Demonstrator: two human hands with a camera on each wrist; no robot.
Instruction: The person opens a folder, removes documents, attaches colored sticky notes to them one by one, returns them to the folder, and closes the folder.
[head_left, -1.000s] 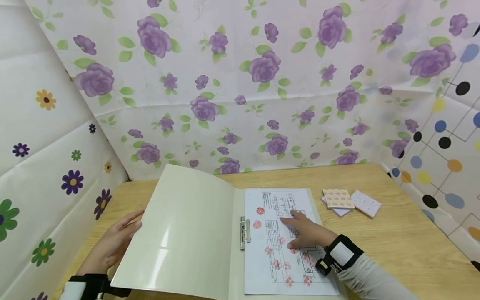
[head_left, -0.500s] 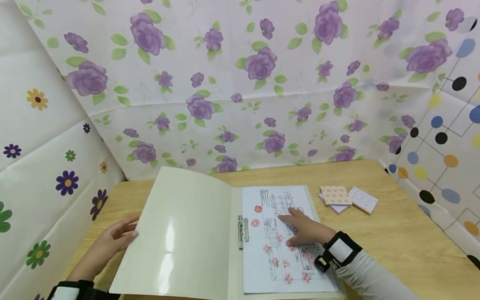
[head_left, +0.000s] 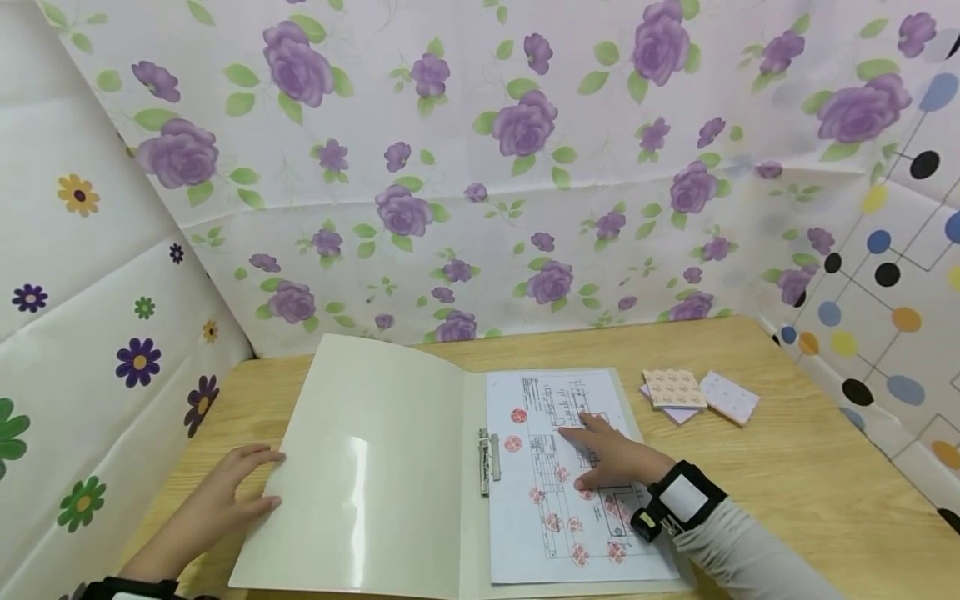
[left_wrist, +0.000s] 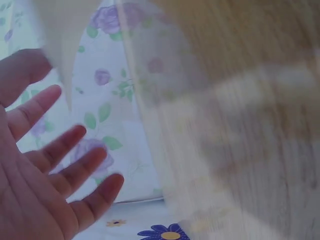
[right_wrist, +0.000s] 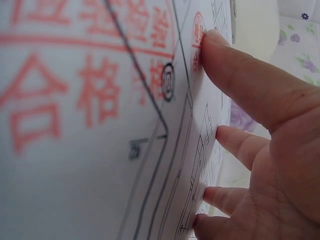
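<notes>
A cream folder [head_left: 390, 475] lies spread on the table, its left cover raised at a slant. My left hand [head_left: 213, 504] is at the cover's outer edge, fingers and thumb apart. In the left wrist view, the left hand [left_wrist: 50, 175] has loosely spread fingers beside the cover [left_wrist: 57, 35], gripping nothing. My right hand [head_left: 618, 458] rests with spread fingers on a stack of white paper [head_left: 517, 533] printed with line drawings and red stamps. Up close, the right hand's fingertips [right_wrist: 210, 42] touch the sheet. A metal clip [head_left: 487, 462] sits along the folder's spine.
Patterned small pads [head_left: 673, 389] and a pale lilac one [head_left: 730, 398] lie on the wooden table [head_left: 810, 475] to the right. A flowered cloth [head_left: 465, 167] stands behind, with patterned cloths on both sides.
The left hand's fingers have spread apart at the cover's edge. The cover has tilted slightly farther down to the left. The right hand stays on the paper.
</notes>
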